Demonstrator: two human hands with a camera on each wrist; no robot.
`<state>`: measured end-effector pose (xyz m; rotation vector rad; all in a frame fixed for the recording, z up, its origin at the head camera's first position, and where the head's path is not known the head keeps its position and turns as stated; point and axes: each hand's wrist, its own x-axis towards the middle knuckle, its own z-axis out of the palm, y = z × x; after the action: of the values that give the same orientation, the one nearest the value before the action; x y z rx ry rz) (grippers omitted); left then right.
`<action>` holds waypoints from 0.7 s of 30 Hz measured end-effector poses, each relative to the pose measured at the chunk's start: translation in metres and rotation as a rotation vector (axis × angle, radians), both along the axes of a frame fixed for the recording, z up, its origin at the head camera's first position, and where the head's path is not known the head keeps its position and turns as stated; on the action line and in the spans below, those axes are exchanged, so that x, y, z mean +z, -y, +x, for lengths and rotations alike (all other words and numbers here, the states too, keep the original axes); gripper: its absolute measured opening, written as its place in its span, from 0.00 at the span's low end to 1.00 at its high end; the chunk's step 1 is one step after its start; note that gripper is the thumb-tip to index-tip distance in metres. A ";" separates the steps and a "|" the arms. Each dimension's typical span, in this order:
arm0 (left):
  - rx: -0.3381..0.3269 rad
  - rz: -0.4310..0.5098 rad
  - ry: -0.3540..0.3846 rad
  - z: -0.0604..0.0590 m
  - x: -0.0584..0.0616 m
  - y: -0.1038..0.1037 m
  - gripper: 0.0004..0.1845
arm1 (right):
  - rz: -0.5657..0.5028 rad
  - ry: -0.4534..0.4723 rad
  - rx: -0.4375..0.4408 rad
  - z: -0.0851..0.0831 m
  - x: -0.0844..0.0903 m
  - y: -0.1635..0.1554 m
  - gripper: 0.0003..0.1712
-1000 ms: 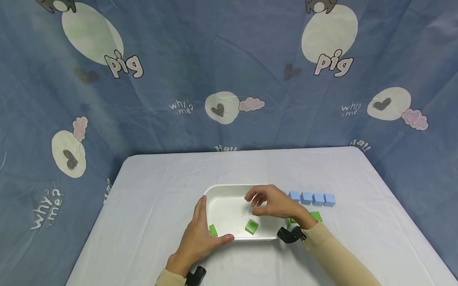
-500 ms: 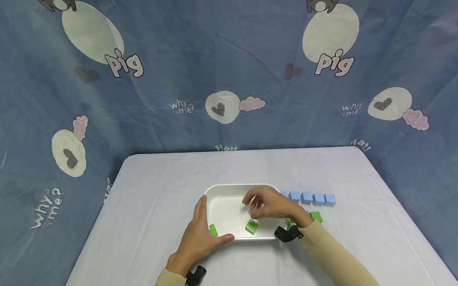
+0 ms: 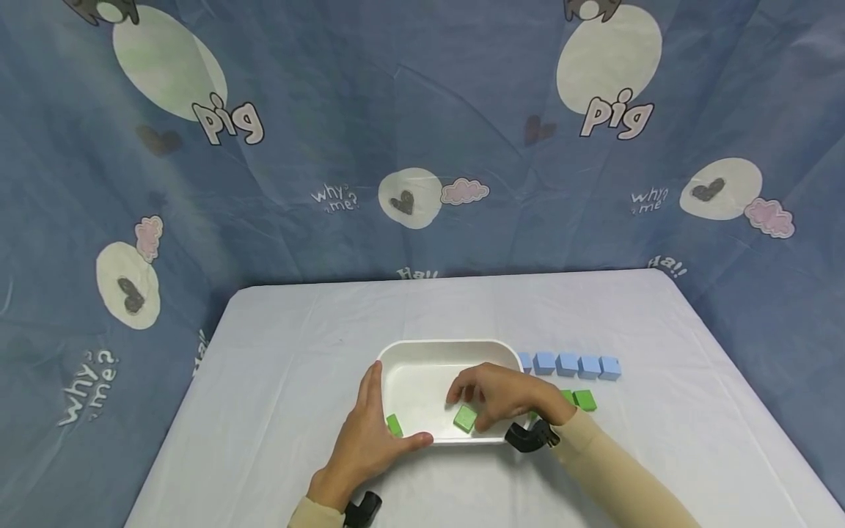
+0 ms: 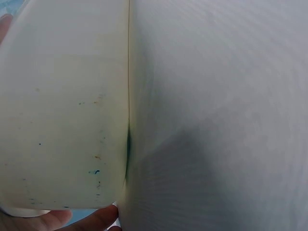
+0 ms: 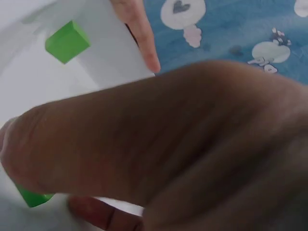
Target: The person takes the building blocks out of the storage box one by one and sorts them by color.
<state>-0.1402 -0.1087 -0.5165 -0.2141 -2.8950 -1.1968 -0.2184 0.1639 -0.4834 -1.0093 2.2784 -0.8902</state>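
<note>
A white tray [image 3: 422, 367] sits on the table, and my left hand [image 3: 361, 436] holds its near left corner, thumb along the front rim and fingers along the left side. Fingertips [image 4: 98, 219] show at the tray's outer wall in the left wrist view. Inside lie two green blocks: one [image 3: 394, 425] near the left wall, one [image 3: 465, 419] near the front middle. My right hand [image 3: 505, 392] is lowered over this second block, fingers bent and parted from the thumb. In the right wrist view the hand covers most of this block [image 5: 32, 196]; firm contact cannot be made out.
Right of the tray, several blue blocks [image 3: 566, 364] stand in a row. Nearer, green blocks [image 3: 584, 400] form another row, partly hidden by my right wrist. A white cloth [image 3: 297, 352] covers the table. A blue printed curtain [image 3: 317, 242] hangs behind.
My right hand has moved down and nearer, its thumb and fingers now around the middle green block. The left hand, tray and blocks have stayed in place.
</note>
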 end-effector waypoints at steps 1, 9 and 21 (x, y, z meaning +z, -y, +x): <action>0.001 0.002 0.001 0.000 0.000 0.000 0.79 | 0.006 -0.003 0.005 0.000 -0.001 0.000 0.30; 0.007 0.013 0.003 0.000 -0.001 0.000 0.78 | 0.015 -0.061 0.076 0.002 -0.004 0.001 0.33; -0.002 -0.005 -0.010 0.000 -0.002 0.000 0.77 | 0.042 -0.185 0.111 0.008 -0.008 0.003 0.34</action>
<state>-0.1402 -0.1090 -0.5183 -0.2231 -2.8900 -1.1851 -0.2101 0.1611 -0.4918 -1.2321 2.3540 -0.7269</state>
